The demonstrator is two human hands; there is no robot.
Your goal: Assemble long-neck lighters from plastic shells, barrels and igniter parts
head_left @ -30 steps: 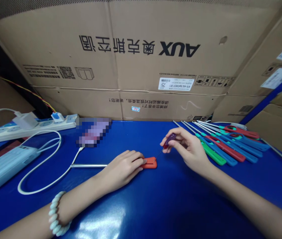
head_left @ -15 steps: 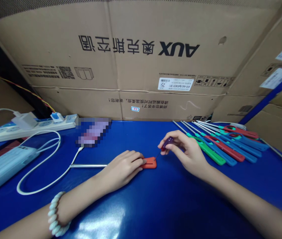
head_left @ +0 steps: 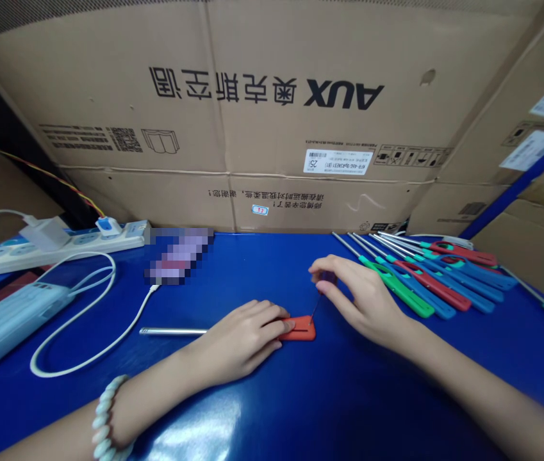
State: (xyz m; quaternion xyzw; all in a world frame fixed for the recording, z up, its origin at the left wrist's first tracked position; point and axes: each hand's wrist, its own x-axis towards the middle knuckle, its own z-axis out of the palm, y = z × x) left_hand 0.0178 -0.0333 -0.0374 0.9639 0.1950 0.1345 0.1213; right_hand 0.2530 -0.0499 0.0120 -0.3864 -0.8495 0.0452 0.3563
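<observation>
A red long-nosed lighter [head_left: 302,335] lies flat on the blue table, its silver tube pointing left. My left hand [head_left: 247,336] is closed over its middle, fingers pressing it down and hiding part of it. In my right hand [head_left: 361,291], a small screwdriver [head_left: 328,278] with a dark purple handle is pinched between thumb and fingers. The handle is mostly hidden. Its thin shaft slants down to the right end of the lighter, where the tip meets the red body.
Several lighters [head_left: 445,282] in green, blue and red lie fanned at the right. At the left are a power strip [head_left: 132,235], a light-blue power bank [head_left: 16,326] and a looped white cable [head_left: 113,288] leading to a blurred phone [head_left: 180,256]. A cardboard wall [head_left: 262,141] stands behind.
The lighter and my left hand have shifted slightly right and toward me. My right hand has turned around the screwdriver, whose handle is now more covered; the tip remains at the lighter's end.
</observation>
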